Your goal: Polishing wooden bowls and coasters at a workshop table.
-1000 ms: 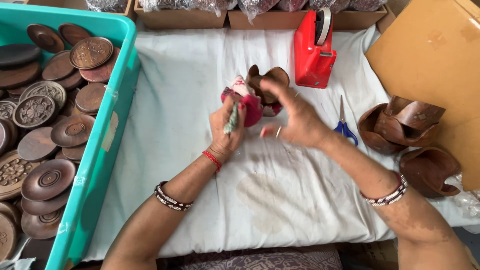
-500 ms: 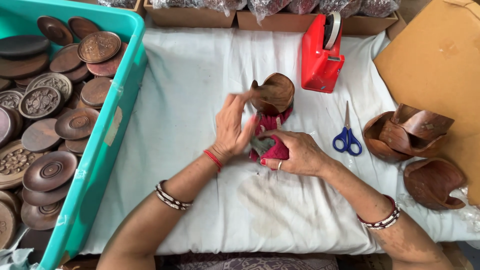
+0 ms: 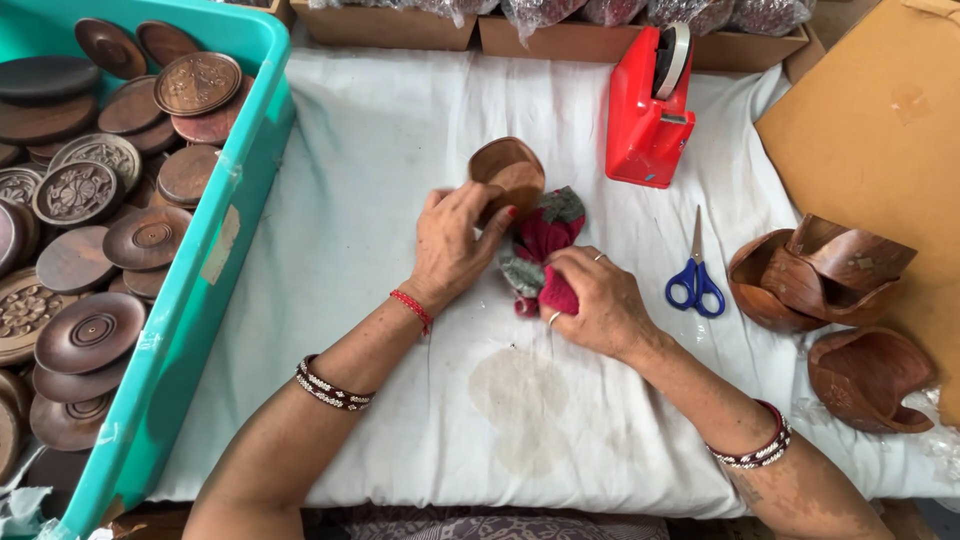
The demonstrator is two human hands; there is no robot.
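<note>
Worktop (image 3: pixel 400 130), cloth-covered. Left: bin (image 3: pixel 210 260) holding stacked wooden discs (image 3: pixel 90 260). Centre: wooden bowl (image 3: pixel 508 172) under left hand (image 3: pixel 452 248); cloth bundle (image 3: pixel 545 250) just right of it, under right hand (image 3: pixel 590 300). Far right of centre: tape dispenser (image 3: pixel 650 110). Scissors (image 3: pixel 697 275) right of bundle. Right edge: nested wooden bowls (image 3: pixel 820 270), single bowl (image 3: pixel 868 378) nearer. Far edge: cardboard trays (image 3: pixel 520 35). Far right: cardboard sheet (image 3: pixel 880 130).

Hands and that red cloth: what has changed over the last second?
Both hands came down from mid-air to the white sheet. The left hand let go of the cloth bundle and now grips the wooden bowl. The right hand now presses the red cloth flat beside it. The tape dispenser, scissors and teal crate stayed put.
</note>
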